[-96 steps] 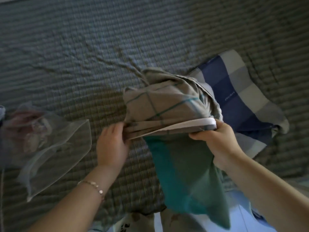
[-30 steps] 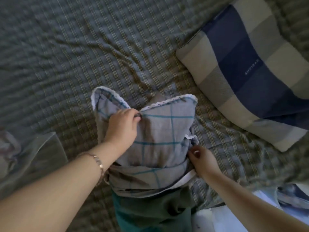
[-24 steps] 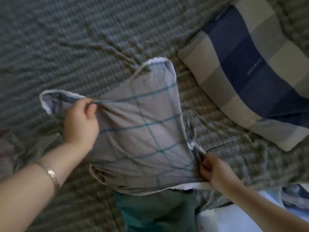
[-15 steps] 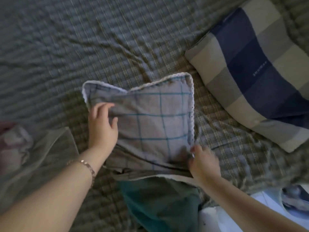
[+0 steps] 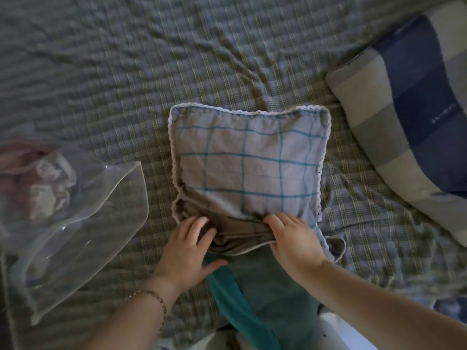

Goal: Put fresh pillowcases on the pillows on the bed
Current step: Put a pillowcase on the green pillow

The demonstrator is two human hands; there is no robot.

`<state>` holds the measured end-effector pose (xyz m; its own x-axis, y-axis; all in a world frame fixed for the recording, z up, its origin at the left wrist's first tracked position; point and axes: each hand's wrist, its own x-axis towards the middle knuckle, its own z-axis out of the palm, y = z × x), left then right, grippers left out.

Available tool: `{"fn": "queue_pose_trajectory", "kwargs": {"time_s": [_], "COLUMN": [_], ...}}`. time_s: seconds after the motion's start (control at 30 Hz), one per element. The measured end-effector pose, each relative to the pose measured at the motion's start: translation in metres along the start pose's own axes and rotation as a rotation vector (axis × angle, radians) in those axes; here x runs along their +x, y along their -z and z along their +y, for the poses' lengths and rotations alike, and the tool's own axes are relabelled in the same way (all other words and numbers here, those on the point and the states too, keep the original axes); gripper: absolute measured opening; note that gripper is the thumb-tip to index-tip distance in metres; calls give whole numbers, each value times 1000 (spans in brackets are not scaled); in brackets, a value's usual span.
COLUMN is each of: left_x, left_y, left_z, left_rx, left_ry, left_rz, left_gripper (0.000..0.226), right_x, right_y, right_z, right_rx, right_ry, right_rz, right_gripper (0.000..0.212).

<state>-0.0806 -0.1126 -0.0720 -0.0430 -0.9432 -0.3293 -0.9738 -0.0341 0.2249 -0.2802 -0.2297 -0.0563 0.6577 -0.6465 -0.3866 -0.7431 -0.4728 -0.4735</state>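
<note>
Checked pillowcase point(image 5: 247, 160) lying flat mid-bed on plaid sheet point(image 5: 151, 72), covering teal pillow point(image 5: 273, 286) only partway; pillow's near end sticking out twd person. R hand point(image 5: 293, 238) curling fingers over bunched hem, gripping it. L hand point(image 5: 187, 253) lying w/ fingers fairly straight & spread, tips pressing bunched folds, thumb resting on teal pillow. Blue-striped pillow point(image 5: 417, 97) lying far right, clear plastic bag point(image 5: 83, 223) lying left.

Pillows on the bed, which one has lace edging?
The grey pillow with teal checks in the middle, white lace round its rim; the blue-and-grey blocked pillow at right shows none.
</note>
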Motion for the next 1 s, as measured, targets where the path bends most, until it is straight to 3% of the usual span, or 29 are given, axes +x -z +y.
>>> {"fn": "queue_pose_trajectory", "kwargs": {"time_s": [0.03, 0.1, 0.17, 0.2, 0.3, 0.37, 0.43, 0.5, 0.57, 0.6, 0.67, 0.7, 0.77, 0.83, 0.93, 0.97, 1.0], "left_x": [2, 12, 17, 14, -7, -17, -16, -2, 15, 21, 26, 26, 27, 28, 25, 22, 18], "left_y": [2, 7, 16, 16, 17, 14, 9, 10, 14, 18, 28, 32, 35, 38, 43, 43, 43], "left_z": [0, 3, 2, 1, -8, -24, -29, -20, -8, -6, -4, -3, 1, 7, -3, -12, -21], "left_rx": [-19, -248, -529, -606, -570, -443, -492, -822, -1217, -1301, -1254, -1221, -1188, -1187, -1065, -959, -827], "left_ry": [35, 313, 643, 684, 380, 346, 589, 924, 1091, 1127, 1115, 1059, 962, 871, 772, 747, 737], "left_rz": [70, 192, 262, 266, 89, -22, 43, 117, 174, 195, 159, 139, 79, -2, -20, 13, 51], "left_gripper": [39, 14, 15, 15, 15, 19, 13, 17, 33, 35, 35, 34, 35, 38, 30, 28, 28], "right_x": [1, 4, 11, 15, 24, 26, 20, 5, -17, -25, -28, -23, -6, 10, 18, 14, 10], "right_y": [2, 3, 4, 5, 10, 16, 14, 2, -17, -28, -50, -59, -72, -75, -63, -52, -40], "right_z": [-4, -10, -18, -22, -29, -29, -34, -50, -73, -84, -95, -100, -105, -108, -101, -100, -98], "right_rx": [37, 87, 101, 78, -121, -264, -315, -190, -107, -104, -156, -159, -122, -105, 131, 243, 339], "right_ry": [-24, -63, -71, -61, -95, -80, -18, 182, 367, 290, -176, -395, -598, -659, -673, -680, -681], "right_rz": [-16, -35, -41, -31, -154, -176, 66, 403, 350, 184, -275, -408, -430, -331, -197, -178, -155], "right_gripper": [36, 34, 29, 31, 47, 35, 34, 35, 26, 38, 100, 122, 135, 117, 45, 27, 22]}}
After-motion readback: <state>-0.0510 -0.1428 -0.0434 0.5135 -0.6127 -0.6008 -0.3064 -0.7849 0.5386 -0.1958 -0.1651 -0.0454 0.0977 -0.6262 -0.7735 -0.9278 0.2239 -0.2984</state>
